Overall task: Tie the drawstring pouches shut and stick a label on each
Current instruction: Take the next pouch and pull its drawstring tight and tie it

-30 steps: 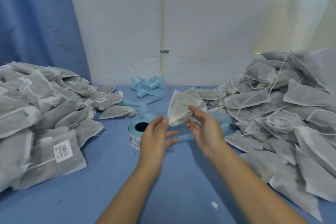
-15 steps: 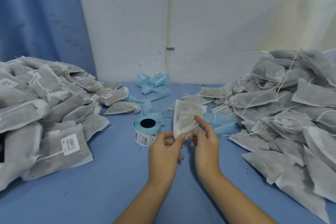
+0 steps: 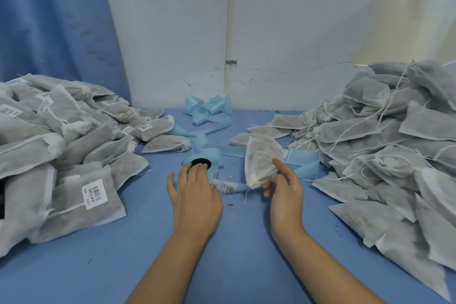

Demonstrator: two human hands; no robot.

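The pouch [image 3: 261,159] is held above the table [image 3: 234,249], just right of centre, standing nearly upright with its wide end up and its gathered neck pointing down. The right hand [image 3: 283,189] grasps it alone: the index finger lies along the pouch side and the remaining fingers close on the neck, from which a short end of string hangs. Half a second ago both hands held the lower end of this pouch; the left hand [image 3: 195,191] has since let go and moved left and forward to the label roll [image 3: 201,161]. The left hand is released, with fingers extended and fingertips resting on top of the roll at its dark core, thumb spread to the left. The roll stands on the table just left of the pouch. A strip of labels [image 3: 229,188] runs from the roll toward the right hand, passing beneath the pouch neck; whether the left hand touches this strip cannot be determined. Loose blue backing paper [image 3: 209,110] lies behind the roll, against the wall [image 3: 172,32]. A pile of labelled pouches [image 3: 61,150] occupies the left side of the table, and a pile of unlabelled pouches [image 3: 394,145] with loose strings occupies the right side. A blue curtain [image 3: 49,20] hangs at rear left.
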